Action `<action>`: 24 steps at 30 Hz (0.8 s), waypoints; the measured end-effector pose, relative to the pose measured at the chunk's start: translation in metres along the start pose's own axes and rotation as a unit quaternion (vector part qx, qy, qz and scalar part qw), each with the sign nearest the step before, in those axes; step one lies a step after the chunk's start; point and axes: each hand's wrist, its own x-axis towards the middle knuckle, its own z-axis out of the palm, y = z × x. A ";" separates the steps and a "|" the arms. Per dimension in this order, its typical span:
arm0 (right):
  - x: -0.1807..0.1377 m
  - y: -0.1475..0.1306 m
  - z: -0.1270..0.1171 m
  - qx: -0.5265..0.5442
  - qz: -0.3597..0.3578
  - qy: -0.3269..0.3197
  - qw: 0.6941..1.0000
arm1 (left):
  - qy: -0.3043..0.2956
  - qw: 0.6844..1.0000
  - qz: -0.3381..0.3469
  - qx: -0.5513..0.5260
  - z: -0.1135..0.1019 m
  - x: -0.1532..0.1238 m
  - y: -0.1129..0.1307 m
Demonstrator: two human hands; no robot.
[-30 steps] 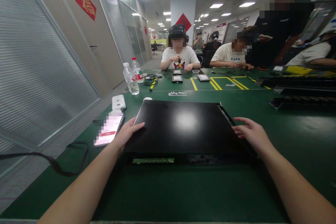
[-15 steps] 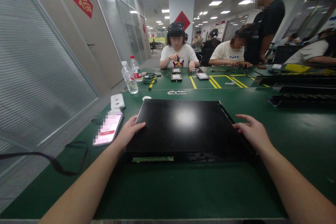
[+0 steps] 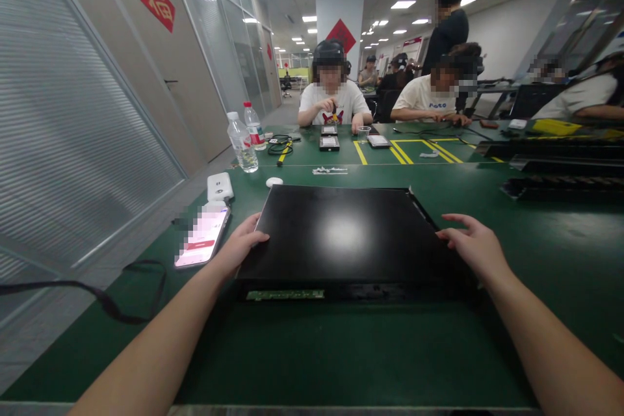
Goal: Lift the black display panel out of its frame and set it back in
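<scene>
Not much is changed from a second ago. The black case (image 3: 341, 234) is still laid flat near the front edge of the bench (image 3: 341, 351), maybe nudged a hair, and both its sides are still covered. The left side is pinched by the left hand (image 3: 238, 247), thumb on top and fingers tucked round the edge. The right side is only touched by the right hand (image 3: 475, 247), which is spread open with nothing gripped. So the case is being steadied, not lifted. A phone (image 3: 202, 244) is left just beside the left hand.

Containers: two water bottles (image 3: 242, 143) are stood capped by the bench's left edge, further back, and water seems to be held in the nearer one. A clear cup (image 3: 363, 134) is set toward the far edge; its contents can't be told.
</scene>
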 end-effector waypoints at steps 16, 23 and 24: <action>0.004 0.004 0.000 -0.063 -0.009 0.005 0.998 | -0.079 0.996 -0.007 -0.038 -0.007 0.003 -0.004; 0.003 0.001 -0.001 -0.074 -0.005 0.002 0.997 | -0.070 0.997 -0.008 -0.033 -0.008 0.003 -0.006; 0.003 0.001 -0.001 -0.077 -0.005 0.001 0.997 | -0.069 0.997 -0.009 -0.032 -0.008 0.003 -0.006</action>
